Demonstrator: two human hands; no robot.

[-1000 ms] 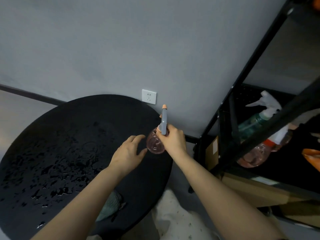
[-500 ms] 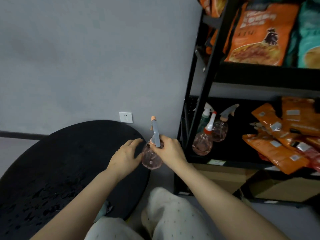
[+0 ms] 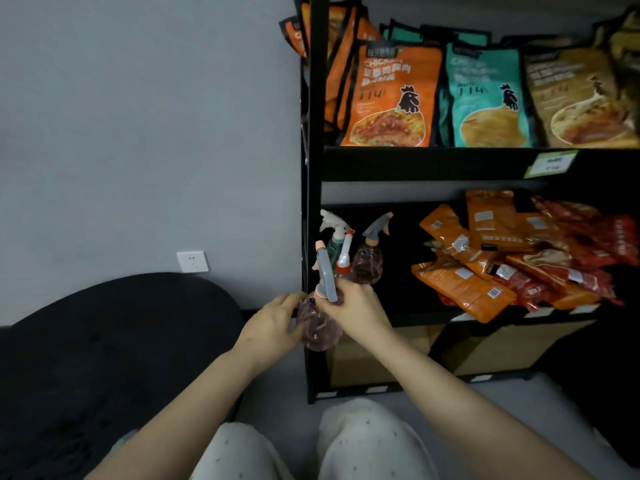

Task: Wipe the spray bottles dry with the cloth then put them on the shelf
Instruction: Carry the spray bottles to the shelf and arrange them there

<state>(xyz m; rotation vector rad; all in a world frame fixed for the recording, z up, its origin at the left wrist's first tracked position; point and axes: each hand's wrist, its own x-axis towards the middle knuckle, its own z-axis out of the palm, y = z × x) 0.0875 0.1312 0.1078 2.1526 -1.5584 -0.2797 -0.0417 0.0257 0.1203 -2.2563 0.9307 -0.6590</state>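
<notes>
I hold a pink see-through spray bottle (image 3: 319,329) with a grey trigger head upright in front of the black shelf (image 3: 429,164). My right hand (image 3: 356,311) grips its neck just under the trigger. My left hand (image 3: 273,327) cups the round body from the left, fingers curved against it. On the lower shelf board behind stand three bottles: a green one with a white head (image 3: 333,237), one with a red and white head (image 3: 344,254) and a pink one with a grey head (image 3: 369,259). The cloth is not in view.
A black round table (image 3: 114,344) sits at the left, a wall socket (image 3: 192,261) above it. Orange and red snack packets (image 3: 502,258) fill the right of the lower shelf; large bags (image 3: 391,95) stand above. Cardboard boxes (image 3: 367,362) sit below. My knees (image 3: 298,448) are at the bottom.
My view has swung right from the table to the shelf. Both hands carried the pink bottle right, up to the shelf's left post. The left hand has closed in onto the bottle's body.
</notes>
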